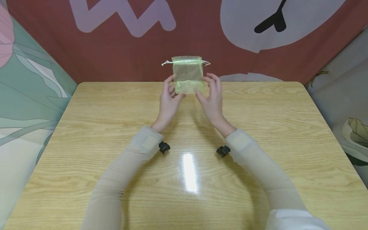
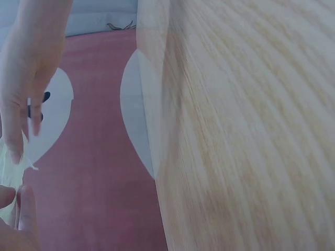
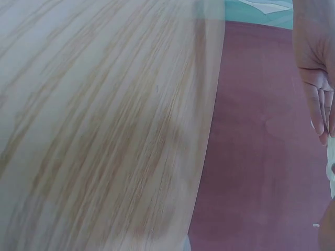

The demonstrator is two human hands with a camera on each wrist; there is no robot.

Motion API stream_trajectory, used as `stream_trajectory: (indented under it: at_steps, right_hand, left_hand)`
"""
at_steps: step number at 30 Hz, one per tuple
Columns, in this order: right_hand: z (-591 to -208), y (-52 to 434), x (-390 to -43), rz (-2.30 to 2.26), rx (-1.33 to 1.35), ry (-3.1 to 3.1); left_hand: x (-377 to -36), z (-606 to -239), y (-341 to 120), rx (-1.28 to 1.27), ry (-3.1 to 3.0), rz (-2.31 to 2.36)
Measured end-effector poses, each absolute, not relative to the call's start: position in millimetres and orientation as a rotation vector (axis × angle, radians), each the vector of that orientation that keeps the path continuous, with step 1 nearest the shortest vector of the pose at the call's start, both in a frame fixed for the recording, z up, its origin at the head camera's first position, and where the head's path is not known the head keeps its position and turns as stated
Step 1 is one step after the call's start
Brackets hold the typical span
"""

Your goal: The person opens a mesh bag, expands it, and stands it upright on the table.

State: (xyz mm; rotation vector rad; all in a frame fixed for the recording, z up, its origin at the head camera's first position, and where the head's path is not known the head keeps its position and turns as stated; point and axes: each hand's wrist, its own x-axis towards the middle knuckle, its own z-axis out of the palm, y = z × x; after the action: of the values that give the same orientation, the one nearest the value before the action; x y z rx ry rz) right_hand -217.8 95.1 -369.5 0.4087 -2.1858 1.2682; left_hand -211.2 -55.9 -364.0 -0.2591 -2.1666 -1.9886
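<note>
We see the left hand (image 1: 168, 99) and the right hand (image 1: 212, 95) pinching the lower corners of a sheer green drawstring pouch (image 1: 187, 75), held upright above the far edge of the wooden surface (image 1: 100, 111); the pouch looks empty, though its contents are hard to judge.

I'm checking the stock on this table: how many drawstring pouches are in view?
1. The sheer green pouch is held above the far edge of the table, its lower corners pinched between the left hand and right hand. No others show.
</note>
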Motion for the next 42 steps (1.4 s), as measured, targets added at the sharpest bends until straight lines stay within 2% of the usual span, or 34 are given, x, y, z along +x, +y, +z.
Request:
stream_trajectory:
  at_steps: [6, 11, 32, 42]
  right_hand:
    - [-371.7, 96.5, -216.0, 0.975, 0.595, -2.19]
    - [-373.7, 96.1, -214.5, 0.965, 0.666, -2.136]
    - [-380.4, 100.3, -217.0, 1.123, 0.639, -1.924]
    - [-379.8, 103.1, -216.8, 1.207, 0.51, -1.948]
  left_hand:
    - [-210.8, -364.8, -55.7, -0.274, -2.204, -1.959]
    - [-211.2, -366.8, -55.1, -0.307, -2.221, -1.901]
    - [-216.1, -373.9, -53.1, -0.211, -2.161, -1.899]
    - [-214.2, -371.4, -56.0, -0.22, -2.188, -1.737]
